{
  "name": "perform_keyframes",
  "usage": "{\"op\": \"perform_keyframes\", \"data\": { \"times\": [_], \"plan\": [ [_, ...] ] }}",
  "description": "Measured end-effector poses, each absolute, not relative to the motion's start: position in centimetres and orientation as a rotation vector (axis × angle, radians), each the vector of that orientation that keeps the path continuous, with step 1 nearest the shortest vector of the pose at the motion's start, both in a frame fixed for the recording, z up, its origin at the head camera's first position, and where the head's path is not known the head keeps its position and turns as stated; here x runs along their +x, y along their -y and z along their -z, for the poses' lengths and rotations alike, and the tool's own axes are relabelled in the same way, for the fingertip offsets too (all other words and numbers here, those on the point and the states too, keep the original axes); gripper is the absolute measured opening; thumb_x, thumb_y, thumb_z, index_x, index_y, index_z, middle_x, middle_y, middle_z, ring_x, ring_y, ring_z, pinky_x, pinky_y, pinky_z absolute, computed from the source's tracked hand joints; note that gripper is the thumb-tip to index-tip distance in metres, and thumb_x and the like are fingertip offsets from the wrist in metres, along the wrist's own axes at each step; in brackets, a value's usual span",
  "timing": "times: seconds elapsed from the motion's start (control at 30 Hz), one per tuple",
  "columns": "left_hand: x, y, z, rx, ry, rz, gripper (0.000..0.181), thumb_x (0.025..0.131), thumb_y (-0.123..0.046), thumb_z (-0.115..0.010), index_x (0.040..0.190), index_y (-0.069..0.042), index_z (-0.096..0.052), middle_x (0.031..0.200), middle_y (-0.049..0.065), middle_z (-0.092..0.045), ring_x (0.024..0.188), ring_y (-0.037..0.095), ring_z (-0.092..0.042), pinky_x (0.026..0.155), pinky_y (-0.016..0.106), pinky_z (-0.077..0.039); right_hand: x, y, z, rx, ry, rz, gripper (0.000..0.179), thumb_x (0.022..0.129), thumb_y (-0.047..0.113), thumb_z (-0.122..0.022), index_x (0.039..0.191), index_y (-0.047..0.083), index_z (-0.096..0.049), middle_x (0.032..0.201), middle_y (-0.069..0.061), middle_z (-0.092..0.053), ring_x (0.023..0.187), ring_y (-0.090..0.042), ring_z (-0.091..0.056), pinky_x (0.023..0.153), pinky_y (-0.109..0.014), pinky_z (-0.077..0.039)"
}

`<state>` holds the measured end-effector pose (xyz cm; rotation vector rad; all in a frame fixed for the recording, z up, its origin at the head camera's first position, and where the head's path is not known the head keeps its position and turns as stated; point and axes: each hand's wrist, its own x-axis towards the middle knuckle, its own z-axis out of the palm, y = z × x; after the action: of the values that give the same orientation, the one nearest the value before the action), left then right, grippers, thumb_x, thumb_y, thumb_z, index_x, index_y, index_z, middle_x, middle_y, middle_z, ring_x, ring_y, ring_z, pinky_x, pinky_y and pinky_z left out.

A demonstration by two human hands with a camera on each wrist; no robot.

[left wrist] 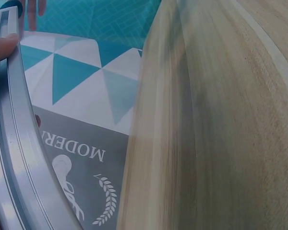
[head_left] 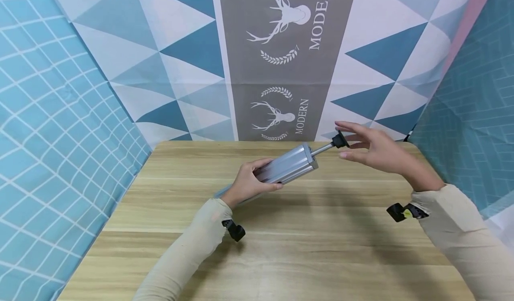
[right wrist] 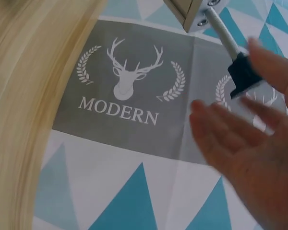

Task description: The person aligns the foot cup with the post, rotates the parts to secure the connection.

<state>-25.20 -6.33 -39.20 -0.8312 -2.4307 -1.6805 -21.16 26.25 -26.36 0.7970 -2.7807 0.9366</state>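
A silver, grooved metal profile (head_left: 286,165) is held tilted above the table, its upper end to the right. My left hand (head_left: 246,180) grips it around the lower half, thumb on the near side. In the left wrist view the grooved metal profile (left wrist: 14,129) runs along the left edge. From its end plate sticks out a thin metal rod (right wrist: 223,31) tipped with a black flanged end piece (right wrist: 244,74). Around that end piece my right hand (head_left: 375,151) hovers with fingers spread; the fingers look blurred in the right wrist view. Whether they touch it I cannot tell.
The wooden table (head_left: 281,256) lies beneath both hands, its back edge just behind the profile. A patterned cloth wall (head_left: 192,60) rises behind, with a blue tiled-pattern sheet (head_left: 52,127) at left and a teal one (head_left: 470,113) at right.
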Motion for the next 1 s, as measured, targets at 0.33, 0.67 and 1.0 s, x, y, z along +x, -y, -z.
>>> {"op": "perform_keyframes", "data": {
  "times": [0.33,0.67,1.0],
  "plan": [
    [-25.2,6.4,39.3,-0.843,2.437,1.697,0.069,0.063,-0.023,-0.091,0.126,-0.013,-0.064,0.122,0.005,-0.065,0.103,0.016,-0.062,0.086,0.033,-0.048,-21.6,-26.7,27.1,1.088,2.528,-0.929,0.061,0.082,-0.013,-0.066,0.138,0.001,-0.049,0.129,-0.019,-0.057,0.109,0.010,-0.051,0.086,-0.010,-0.043],
    [-24.9,6.2,38.8,-0.839,2.440,1.698,0.067,0.065,-0.019,-0.089,0.126,-0.008,-0.063,0.122,0.007,-0.065,0.104,0.016,-0.062,0.087,0.033,-0.048,-20.9,-25.6,26.5,0.395,2.776,-0.967,0.039,0.094,0.041,-0.059,0.096,0.004,-0.072,0.077,-0.005,-0.069,0.069,-0.013,-0.063,0.063,-0.028,-0.048],
    [-25.3,6.2,39.4,-0.841,2.428,1.708,0.069,0.065,-0.021,-0.090,0.127,-0.009,-0.063,0.122,0.006,-0.065,0.103,0.015,-0.062,0.086,0.034,-0.049,-20.6,-25.7,26.1,0.490,2.866,-0.936,0.052,0.098,0.038,-0.054,0.126,-0.005,-0.058,0.099,-0.019,-0.070,0.088,-0.028,-0.068,0.074,-0.040,-0.054]
  ]
}}
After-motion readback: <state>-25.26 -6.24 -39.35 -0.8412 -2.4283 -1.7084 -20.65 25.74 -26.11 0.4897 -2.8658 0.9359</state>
